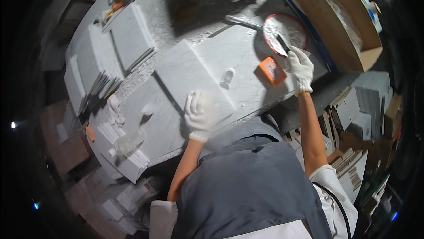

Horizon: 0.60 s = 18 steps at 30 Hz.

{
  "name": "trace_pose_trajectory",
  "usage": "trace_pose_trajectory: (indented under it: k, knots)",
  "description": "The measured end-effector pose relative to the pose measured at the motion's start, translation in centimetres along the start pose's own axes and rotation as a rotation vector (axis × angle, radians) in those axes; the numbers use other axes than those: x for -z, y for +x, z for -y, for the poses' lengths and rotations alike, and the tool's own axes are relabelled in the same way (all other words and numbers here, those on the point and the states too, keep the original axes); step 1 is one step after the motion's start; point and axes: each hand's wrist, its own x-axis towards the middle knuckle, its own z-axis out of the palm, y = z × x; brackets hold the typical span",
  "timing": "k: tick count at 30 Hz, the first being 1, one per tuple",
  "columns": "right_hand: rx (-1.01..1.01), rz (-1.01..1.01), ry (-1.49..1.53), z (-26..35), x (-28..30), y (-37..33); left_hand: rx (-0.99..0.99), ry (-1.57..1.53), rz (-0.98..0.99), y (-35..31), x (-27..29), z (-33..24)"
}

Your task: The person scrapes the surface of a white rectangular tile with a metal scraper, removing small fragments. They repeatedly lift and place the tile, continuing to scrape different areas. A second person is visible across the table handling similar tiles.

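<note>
My right hand, in a white knit glove, is closed round a small tool with a dark flat blade, which looks like a putty knife. Its tip dips into white paste or powder in a red-rimmed bowl. My left hand, gloved too and slightly blurred, lies with its fingers stretched out on a pale grey-veined slab. That slab rests on top of other slabs on the worktable. Close to the bowl, below it, sits an orange block with white residue. A small clear bottle lies between my hands.
An open cardboard box with clear plastic inside stands at the right. Stacked slabs fill the table's left side. A clear plastic bottle lies near the front left edge, below a crumpled white cloth. A metal-handled tool leans by the bowl.
</note>
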Motion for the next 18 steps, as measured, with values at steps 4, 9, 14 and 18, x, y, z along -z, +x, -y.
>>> trace_pose_trajectory:
  k: [4,9,14,18]
  knots:
    - [-0.123,0.142,-0.008,1.6,0.1,-2.3,-0.054,-0.101,-0.122,0.1,0.5,-0.1]
    - [-0.364,0.524,0.134,2.9,-4.2,-7.5,-0.073,-0.220,-0.077,0.0,1.3,0.3]
    - [-0.390,0.649,0.032,3.0,-10.2,-11.3,-0.055,-0.220,-0.139,-1.6,2.2,0.1]
    - [-0.259,0.623,-0.076,3.5,-12.7,-13.1,0.015,-0.217,-0.167,-3.7,3.4,-0.2]
